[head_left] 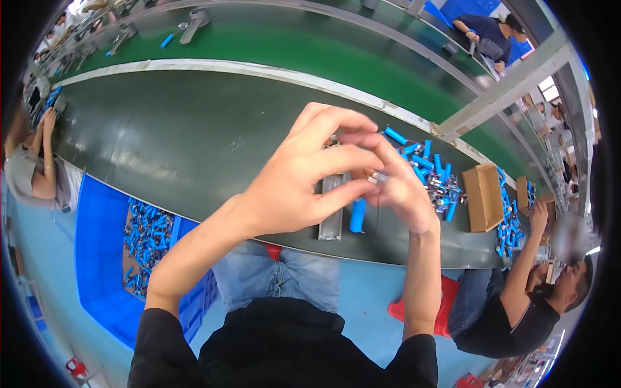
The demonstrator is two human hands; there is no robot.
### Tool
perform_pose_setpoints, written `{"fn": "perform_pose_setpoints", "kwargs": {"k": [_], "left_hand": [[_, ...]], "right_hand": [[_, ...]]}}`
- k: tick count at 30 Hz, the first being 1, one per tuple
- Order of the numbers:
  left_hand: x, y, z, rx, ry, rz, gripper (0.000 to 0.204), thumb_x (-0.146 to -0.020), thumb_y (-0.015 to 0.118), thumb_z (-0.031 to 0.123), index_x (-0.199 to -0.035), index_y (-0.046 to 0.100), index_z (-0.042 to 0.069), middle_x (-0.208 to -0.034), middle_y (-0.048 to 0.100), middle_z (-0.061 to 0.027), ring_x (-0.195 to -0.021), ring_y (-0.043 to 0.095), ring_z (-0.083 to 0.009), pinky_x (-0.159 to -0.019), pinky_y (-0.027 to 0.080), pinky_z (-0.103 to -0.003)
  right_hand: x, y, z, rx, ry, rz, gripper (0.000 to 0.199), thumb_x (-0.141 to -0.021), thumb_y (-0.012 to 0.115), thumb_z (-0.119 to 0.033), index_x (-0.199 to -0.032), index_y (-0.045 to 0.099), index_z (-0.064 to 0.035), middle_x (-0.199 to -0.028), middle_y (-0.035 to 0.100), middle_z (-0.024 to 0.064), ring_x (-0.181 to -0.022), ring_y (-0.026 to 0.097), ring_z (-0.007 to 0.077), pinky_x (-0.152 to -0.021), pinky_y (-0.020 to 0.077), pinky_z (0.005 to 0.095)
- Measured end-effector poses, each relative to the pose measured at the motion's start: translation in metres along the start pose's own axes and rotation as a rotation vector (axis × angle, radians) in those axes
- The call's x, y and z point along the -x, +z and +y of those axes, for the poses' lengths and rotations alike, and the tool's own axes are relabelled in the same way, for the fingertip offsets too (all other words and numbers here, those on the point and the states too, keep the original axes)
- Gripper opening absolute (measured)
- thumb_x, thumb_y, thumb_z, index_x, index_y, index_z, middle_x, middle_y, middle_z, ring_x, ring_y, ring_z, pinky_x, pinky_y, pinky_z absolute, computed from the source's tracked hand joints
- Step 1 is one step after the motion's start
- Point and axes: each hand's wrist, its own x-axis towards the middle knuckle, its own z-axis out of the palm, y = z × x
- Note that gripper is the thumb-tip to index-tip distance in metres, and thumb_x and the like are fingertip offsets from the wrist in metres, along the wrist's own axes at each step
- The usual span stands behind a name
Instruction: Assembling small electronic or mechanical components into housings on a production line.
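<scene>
My left hand [307,171] reaches in over the bench, its thumb and fingers closing on a small shiny piece [376,177] too small to name. Facing it, my right hand [402,191] is curled around the same spot, its thumb smeared by motion; what it grips is partly hidden by the left fingers. Beneath the hands lies a grey metal tray-like housing [330,223], its upper part covered by my left hand. A blue cylindrical battery cell [357,216] lies beside it, under my right hand.
Right of my hands is a pile of blue cells with small parts [430,169], then an open cardboard box [482,197]. A blue bin [103,246] of similar parts stands at lower left. A co-worker [517,304] sits at right, another [39,168] at far left. A metal post [498,87] rises beyond.
</scene>
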Motion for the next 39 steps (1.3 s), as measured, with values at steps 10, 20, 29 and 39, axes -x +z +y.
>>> {"fn": "perform_pose_setpoints", "kwargs": {"k": [10, 20, 29, 39], "left_hand": [[0.064, -0.03, -0.006, 0.431, -0.424, 0.216, 0.02, -0.09, 0.062, -0.003, -0.109, 0.061, -0.003, -0.112, 0.068, -0.0142, -0.107, 0.064, -0.0191, -0.096, 0.049, -0.034], [0.075, 0.01, -0.025, 0.098, -0.503, -0.045, 0.026, -0.09, 0.065, 0.001, -0.116, 0.067, 0.006, -0.092, 0.063, -0.007, -0.071, 0.061, -0.0122, -0.062, 0.048, -0.027], [0.074, 0.029, -0.04, -0.338, -0.124, -0.018, 0.026, -0.082, 0.072, 0.004, -0.106, 0.073, 0.011, -0.082, 0.058, -0.0055, -0.064, 0.06, -0.0201, -0.057, 0.049, -0.034], [0.072, 0.026, -0.034, -0.026, -0.38, 0.026, 0.018, -0.084, 0.07, 0.0, -0.101, 0.072, 0.004, -0.076, 0.059, -0.0068, -0.059, 0.056, -0.0173, -0.052, 0.044, -0.03]], "right_hand": [[0.02, 0.015, 0.046, 0.681, 0.031, 0.227, 0.02, -0.083, 0.072, -0.006, -0.103, 0.072, -0.0052, -0.083, 0.054, 0.003, -0.058, 0.043, 0.0086, -0.054, 0.0352, 0.0253], [0.01, 0.021, 0.076, 0.659, -0.172, 0.405, 0.01, -0.085, 0.074, -0.003, -0.093, 0.07, 0.0002, -0.081, 0.055, 0.0007, -0.063, 0.046, 0.006, -0.053, 0.0348, 0.0218], [0.008, 0.014, 0.078, 0.602, -0.13, 0.375, 0.014, -0.085, 0.075, -0.006, -0.097, 0.071, -0.0005, -0.083, 0.058, 0.0031, -0.063, 0.052, 0.0086, -0.054, 0.0391, 0.0239], [0.004, 0.024, 0.09, 1.079, -0.521, 0.496, 0.022, -0.077, 0.078, 0.001, -0.097, 0.072, -0.0051, -0.09, 0.064, 0.0042, -0.053, 0.052, 0.0074, -0.044, 0.0411, 0.0235]]}}
